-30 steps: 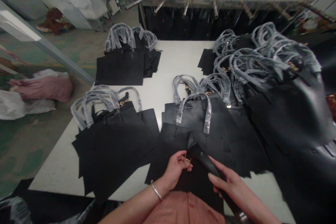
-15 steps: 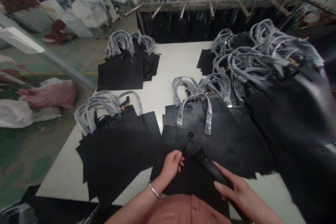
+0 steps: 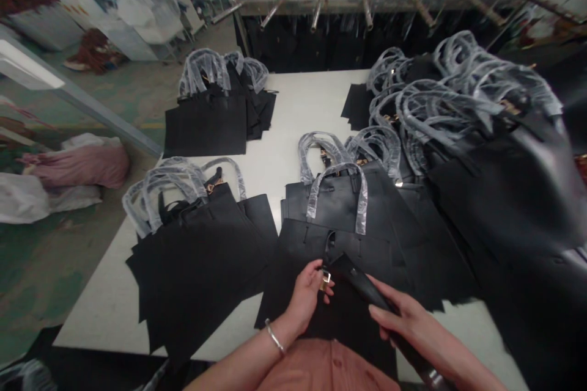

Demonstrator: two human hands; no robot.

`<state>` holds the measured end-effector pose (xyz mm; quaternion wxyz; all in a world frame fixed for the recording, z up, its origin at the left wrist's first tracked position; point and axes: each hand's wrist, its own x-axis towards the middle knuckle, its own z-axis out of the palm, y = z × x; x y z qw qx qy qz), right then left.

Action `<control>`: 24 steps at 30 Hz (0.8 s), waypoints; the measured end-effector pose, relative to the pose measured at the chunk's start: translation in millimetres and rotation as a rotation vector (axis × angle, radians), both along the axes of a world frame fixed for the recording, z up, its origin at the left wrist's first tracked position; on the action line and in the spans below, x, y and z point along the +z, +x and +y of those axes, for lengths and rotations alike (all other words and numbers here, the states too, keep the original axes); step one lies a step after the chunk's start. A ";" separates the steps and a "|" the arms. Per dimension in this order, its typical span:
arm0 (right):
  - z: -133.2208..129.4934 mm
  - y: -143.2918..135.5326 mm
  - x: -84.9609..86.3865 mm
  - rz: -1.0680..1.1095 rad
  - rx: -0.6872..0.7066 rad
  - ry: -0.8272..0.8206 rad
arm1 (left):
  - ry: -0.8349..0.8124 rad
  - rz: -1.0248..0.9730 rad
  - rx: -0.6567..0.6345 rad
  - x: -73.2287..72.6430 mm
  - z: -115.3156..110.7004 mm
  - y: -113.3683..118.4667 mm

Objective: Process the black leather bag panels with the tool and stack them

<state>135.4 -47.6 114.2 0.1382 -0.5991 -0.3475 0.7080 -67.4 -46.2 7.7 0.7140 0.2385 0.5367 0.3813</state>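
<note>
A black bag panel [image 3: 293, 256] with a plastic-wrapped handle [image 3: 362, 195] lies in front of me. From its upper edge a thin black strap [image 3: 330, 243] runs down to a gold buckle [image 3: 325, 280]. My left hand [image 3: 308, 296] pinches that buckle between its fingers. My right hand [image 3: 403, 317] is wrapped around a long black leather strap [image 3: 367, 290], whose broad end, with a small round hole or stud, points at the buckle. A shiny metal piece shows below the right hand, near the bottom edge. The two hands are close but apart.
More black panels with wrapped handles lie fanned at left [image 3: 202, 256] and far left [image 3: 206, 125]. A tall heap of black bags [image 3: 499, 183] fills the right side of the white table [image 3: 302, 98]. Behind it stands a metal rack [image 3: 389, 3] with pegs and hanging bags.
My left hand has shifted slightly right and down, and the gold buckle now shows in its fingers. The strap in my right hand has moved a little left, nearer to it.
</note>
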 end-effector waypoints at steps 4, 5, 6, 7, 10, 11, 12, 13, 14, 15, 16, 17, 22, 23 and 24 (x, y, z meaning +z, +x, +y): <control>-0.4 0.1 -5.4 0.026 0.033 -0.025 | 0.053 0.017 -0.014 2.2 0.4 2.1; 1.0 -0.5 -7.5 0.025 0.007 -0.023 | 0.043 0.010 -0.012 2.2 0.6 2.7; 3.4 -1.0 -9.0 0.012 -0.027 -0.012 | 0.026 -0.003 -0.002 2.1 0.8 3.2; 6.4 -1.0 -9.6 -0.007 -0.062 0.005 | 0.003 -0.023 0.009 1.9 1.2 3.6; 15.0 3.2 -4.5 -0.073 -0.111 0.045 | -0.087 -0.086 0.046 1.7 3.3 3.4; 16.4 5.6 -1.2 -0.088 -0.108 0.044 | -0.125 -0.106 0.054 2.0 4.2 2.9; 16.6 8.0 2.1 -0.096 -0.098 0.037 | -0.167 -0.124 0.061 2.6 5.1 2.2; 15.9 10.2 5.1 -0.097 -0.083 0.030 | -0.210 -0.143 0.069 3.3 6.0 1.4; 14.4 11.9 7.6 -0.094 -0.067 0.025 | -0.254 -0.166 0.080 4.1 6.7 0.6; 12.4 12.9 9.3 -0.092 -0.050 0.022 | -0.295 -0.193 0.091 4.8 7.1 -0.1; 10.3 13.3 10.3 -0.093 -0.034 0.017 | -0.331 -0.224 0.100 5.3 7.2 -0.8; 8.3 13.0 10.4 -0.100 -0.020 0.012 | -0.358 -0.252 0.107 5.4 7.0 -1.3; 3.2 10.1 0.3 -0.139 -0.026 0.021 | -0.286 -0.270 0.093 5.6 7.3 -6.9; 2.9 10.0 -3.5 -0.140 -0.034 0.029 | -0.245 -0.253 0.085 7.9 10.5 -9.3; 2.9 10.1 -7.5 -0.142 -0.039 0.032 | -0.201 -0.240 0.082 11.7 15.7 -12.0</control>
